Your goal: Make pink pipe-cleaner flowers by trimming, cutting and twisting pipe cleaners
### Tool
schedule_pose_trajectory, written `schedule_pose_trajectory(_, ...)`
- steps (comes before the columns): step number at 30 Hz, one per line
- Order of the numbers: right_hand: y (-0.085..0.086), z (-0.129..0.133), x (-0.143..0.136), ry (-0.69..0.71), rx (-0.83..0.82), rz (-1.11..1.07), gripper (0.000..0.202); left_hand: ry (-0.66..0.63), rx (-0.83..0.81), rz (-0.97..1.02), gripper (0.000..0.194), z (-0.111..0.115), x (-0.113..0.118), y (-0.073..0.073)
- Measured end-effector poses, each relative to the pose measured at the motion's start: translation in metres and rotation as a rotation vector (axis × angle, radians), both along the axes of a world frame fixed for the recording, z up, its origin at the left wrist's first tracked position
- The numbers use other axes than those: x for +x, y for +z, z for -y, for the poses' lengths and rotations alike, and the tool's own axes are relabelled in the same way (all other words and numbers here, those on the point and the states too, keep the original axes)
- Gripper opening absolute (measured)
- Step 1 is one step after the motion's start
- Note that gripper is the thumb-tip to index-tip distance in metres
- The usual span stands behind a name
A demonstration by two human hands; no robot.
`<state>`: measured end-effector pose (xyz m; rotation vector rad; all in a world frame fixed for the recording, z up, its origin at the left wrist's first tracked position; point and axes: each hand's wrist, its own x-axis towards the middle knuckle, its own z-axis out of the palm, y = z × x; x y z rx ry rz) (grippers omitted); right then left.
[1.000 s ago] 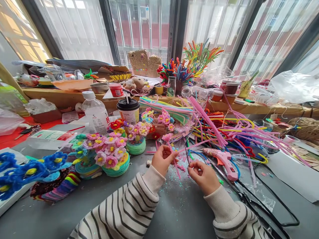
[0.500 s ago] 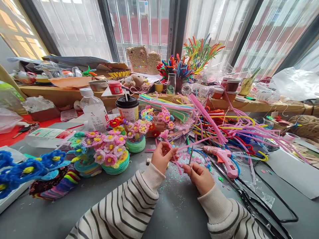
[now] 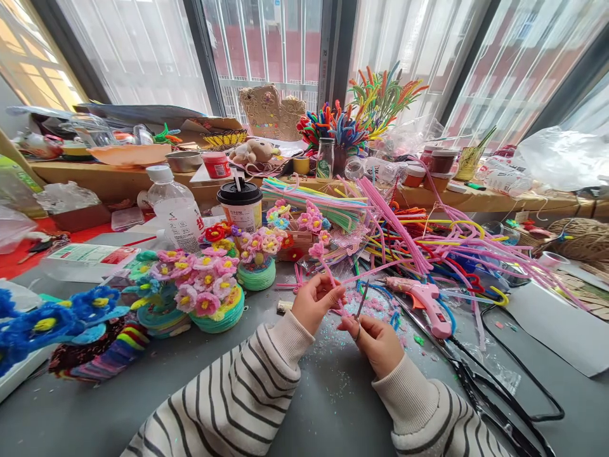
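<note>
My left hand (image 3: 314, 301) pinches a pink pipe cleaner (image 3: 327, 270) between thumb and fingers; a pink fuzzy tip stands up above the fist. My right hand (image 3: 375, 339) has its fingers through the handles of small scissors (image 3: 363, 298), whose blades point up and away. Its fingertips come close beneath the left hand, near the lower end of the pink stem; whether they touch it I cannot tell. Pink fluff and glitter (image 3: 333, 371) lie scattered on the grey table (image 3: 266, 406) around both hands.
Pipe-cleaner flower pots (image 3: 216, 311) stand to the left, with a bottle (image 3: 174, 209) and lidded cup (image 3: 240, 206) behind. A pink glue gun (image 3: 428, 304) with black cable lies right. Bundles of pink pipe cleaners (image 3: 399, 228) spread across the back.
My right hand has shifted slightly left and closer to my left hand. The pink end that hung below the left hand is now mostly hidden. The scissors remain in the right hand.
</note>
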<state>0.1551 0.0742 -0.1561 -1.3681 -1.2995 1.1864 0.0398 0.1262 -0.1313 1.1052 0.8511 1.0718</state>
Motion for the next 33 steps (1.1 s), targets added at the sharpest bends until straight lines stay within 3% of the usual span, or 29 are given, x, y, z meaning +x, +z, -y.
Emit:
schedule_pose_trajectory(3, 0.002, 0.0, 0.001, 0.0, 0.025, -0.001, 0.039, -0.006, 0.011, -0.003, 0.017, 0.0, -0.001, 0.0)
schedule_pose_trajectory(7, 0.0, 0.001, -0.002, 0.045, 0.041, 0.02, 0.044, 0.123, 0.001, 0.079, 0.017, -0.004, -0.004, -0.001)
schedule_pose_trajectory(14, -0.002, 0.009, -0.007, 0.285, 0.12, 0.124, 0.06, 0.273, 0.006, 0.211, 0.016, -0.008, -0.006, -0.003)
schedule_pose_trajectory(21, 0.001, 0.013, -0.008, 0.39, 0.177, 0.317, 0.061, 0.27, -0.057, 0.284, 0.017, -0.008, -0.007, -0.002)
schedule_pose_trajectory(33, -0.001, 0.011, -0.008, 0.362, 0.207, 0.334, 0.055, 0.197, -0.074, 0.336, 0.017, -0.008, -0.004, -0.002)
